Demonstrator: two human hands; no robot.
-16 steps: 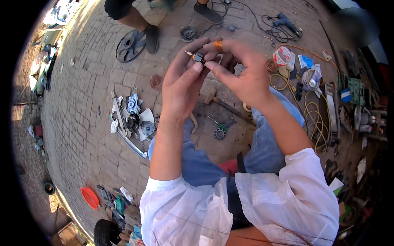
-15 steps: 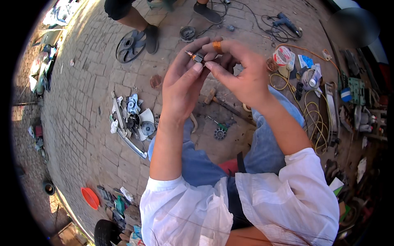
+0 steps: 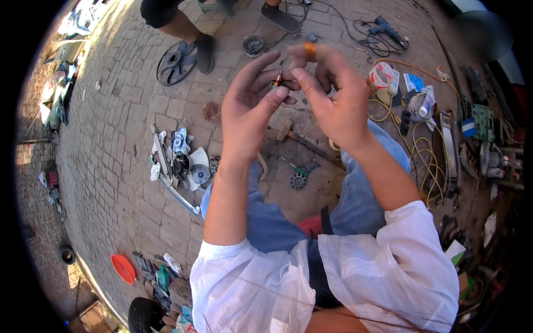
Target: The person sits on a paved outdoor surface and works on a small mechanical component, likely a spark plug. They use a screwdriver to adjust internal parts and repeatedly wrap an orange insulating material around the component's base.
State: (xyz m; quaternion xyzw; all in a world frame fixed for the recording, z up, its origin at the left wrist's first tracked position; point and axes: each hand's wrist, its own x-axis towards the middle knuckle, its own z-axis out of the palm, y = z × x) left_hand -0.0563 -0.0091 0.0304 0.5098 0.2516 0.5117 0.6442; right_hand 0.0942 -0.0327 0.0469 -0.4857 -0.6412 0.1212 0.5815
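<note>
My left hand (image 3: 244, 114) pinches a small motor rotor (image 3: 278, 81) between thumb and fingers. It has a dark core, copper-coloured parts and a thin tip pointing up. Close beside it on the right is my right hand (image 3: 338, 105), its thumb and index finger pressed together. Whatever that pinch holds is too small to make out. Orange copper wire (image 3: 310, 51) is wound round a finger of the right hand. Below the hands, between my knees, a hammer (image 3: 285, 131) lies on the bricks, with a green-handled screwdriver (image 3: 300, 170) and a dark round part (image 3: 297, 181) near it.
A pile of dismantled parts (image 3: 180, 161) lies left of my knees. Ahead are a fan wheel (image 3: 175, 62), another person's shoe (image 3: 205, 54) and a corded power tool (image 3: 388, 32). Yellow cable (image 3: 427, 158) and tape (image 3: 381, 75) are at right; an orange bowl (image 3: 122, 268) at lower left.
The rotor has turned from slanting to nearly upright in my left fingers. My right hand has shifted slightly to the right, and the gap between the hands is wider.
</note>
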